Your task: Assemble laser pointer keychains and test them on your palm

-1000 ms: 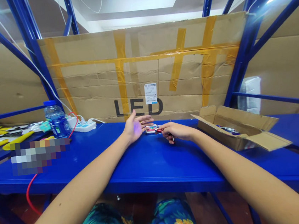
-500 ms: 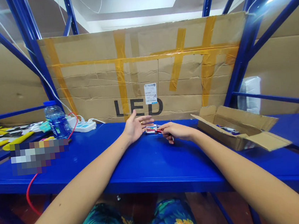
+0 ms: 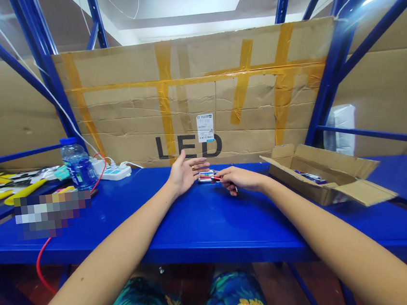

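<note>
Near the back of the blue table, several slim silvery pens lie side by side between my hands. My left hand stands on its edge at their left end, palm facing right, fingers apart and holding nothing. From the right, my right hand reaches over their right end, its fingers closed round a slim red and dark pen-like item whose tip shows below the fingers. Its exact shape is partly hidden by the fingers.
At right, an open cardboard box holds similar slim items. A water bottle, a white power strip and a red cable are at left. A taped cardboard sheet stands behind the table.
</note>
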The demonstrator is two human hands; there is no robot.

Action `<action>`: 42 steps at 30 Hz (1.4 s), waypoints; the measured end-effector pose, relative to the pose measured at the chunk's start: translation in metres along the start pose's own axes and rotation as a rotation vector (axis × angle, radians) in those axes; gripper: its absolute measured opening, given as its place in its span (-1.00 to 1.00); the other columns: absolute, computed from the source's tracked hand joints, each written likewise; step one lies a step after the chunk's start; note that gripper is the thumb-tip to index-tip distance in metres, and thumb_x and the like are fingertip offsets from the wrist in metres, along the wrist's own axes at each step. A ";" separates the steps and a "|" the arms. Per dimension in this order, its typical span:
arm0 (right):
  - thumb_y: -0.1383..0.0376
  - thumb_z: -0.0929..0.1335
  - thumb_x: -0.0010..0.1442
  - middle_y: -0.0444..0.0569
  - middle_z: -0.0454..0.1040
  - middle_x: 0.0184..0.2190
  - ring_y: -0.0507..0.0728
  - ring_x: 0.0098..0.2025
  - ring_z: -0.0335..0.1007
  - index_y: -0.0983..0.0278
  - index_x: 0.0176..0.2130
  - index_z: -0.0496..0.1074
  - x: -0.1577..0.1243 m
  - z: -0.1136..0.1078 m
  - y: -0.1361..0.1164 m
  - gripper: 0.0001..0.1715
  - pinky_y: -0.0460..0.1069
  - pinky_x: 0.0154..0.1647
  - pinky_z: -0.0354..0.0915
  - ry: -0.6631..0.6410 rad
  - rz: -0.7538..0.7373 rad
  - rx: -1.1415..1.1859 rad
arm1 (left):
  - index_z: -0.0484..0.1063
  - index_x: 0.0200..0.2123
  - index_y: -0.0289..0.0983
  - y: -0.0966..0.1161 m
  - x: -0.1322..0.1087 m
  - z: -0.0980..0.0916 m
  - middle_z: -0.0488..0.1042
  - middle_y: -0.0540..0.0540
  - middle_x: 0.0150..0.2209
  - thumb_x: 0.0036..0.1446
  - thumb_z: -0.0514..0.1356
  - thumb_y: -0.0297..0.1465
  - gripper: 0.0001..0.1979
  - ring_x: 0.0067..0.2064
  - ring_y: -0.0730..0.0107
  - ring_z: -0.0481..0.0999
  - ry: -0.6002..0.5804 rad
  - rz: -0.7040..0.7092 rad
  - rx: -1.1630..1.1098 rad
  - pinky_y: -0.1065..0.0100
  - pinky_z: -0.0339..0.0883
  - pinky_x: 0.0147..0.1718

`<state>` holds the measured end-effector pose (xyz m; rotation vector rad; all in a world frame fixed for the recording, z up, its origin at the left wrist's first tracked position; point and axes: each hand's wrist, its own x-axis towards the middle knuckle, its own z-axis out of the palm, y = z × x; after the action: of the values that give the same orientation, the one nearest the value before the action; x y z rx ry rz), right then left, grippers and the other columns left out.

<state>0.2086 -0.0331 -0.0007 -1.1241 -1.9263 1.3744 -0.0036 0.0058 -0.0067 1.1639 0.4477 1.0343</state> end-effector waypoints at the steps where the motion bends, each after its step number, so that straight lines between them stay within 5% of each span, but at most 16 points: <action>1: 0.38 0.29 -0.02 -0.24 0.05 -0.64 -0.03 -0.63 -0.03 0.30 -0.27 0.40 0.000 0.000 0.000 -0.76 -0.07 -0.63 0.14 0.011 -0.003 0.002 | 0.52 -0.15 -0.42 0.000 0.000 0.000 0.53 -0.41 -0.08 0.19 -0.12 0.13 -0.25 -0.02 -0.03 0.51 0.003 0.003 -0.001 0.10 0.34 -0.04; 35: 0.32 0.30 0.07 -0.25 0.04 -0.61 -0.04 -0.60 -0.04 0.30 -0.28 0.38 0.000 -0.003 0.001 -0.85 -0.09 -0.62 0.07 0.028 -0.021 -0.037 | 0.50 -0.13 -0.41 0.002 -0.001 0.001 0.52 -0.39 -0.06 0.17 -0.12 0.16 -0.24 -0.01 -0.02 0.50 -0.022 -0.016 0.036 0.05 0.33 0.00; 39: 0.28 0.32 0.11 -0.25 0.04 -0.60 -0.06 -0.61 -0.06 0.27 -0.36 0.28 -0.001 -0.003 0.001 -0.89 -0.13 -0.64 -0.04 -0.008 0.003 0.005 | 0.52 -0.15 -0.36 -0.001 -0.002 0.005 0.54 -0.34 -0.09 0.12 0.06 0.10 -0.37 -0.06 0.05 0.52 -0.044 0.029 0.134 0.11 0.39 -0.10; 42: 0.25 0.33 0.14 -0.26 0.08 -0.58 -0.09 -0.62 -0.07 0.25 -0.33 0.23 0.000 -0.003 -0.002 -0.84 -0.15 -0.65 -0.15 -0.027 0.012 0.051 | 0.54 -0.22 -0.33 -0.008 0.000 0.009 0.57 -0.22 -0.21 -0.02 0.33 -0.17 -0.63 -0.19 0.20 0.53 -0.067 0.148 0.446 0.23 0.38 -0.20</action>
<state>0.2100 -0.0322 0.0024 -1.1008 -1.8952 1.4437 0.0069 0.0007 -0.0108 1.6440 0.5630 1.0476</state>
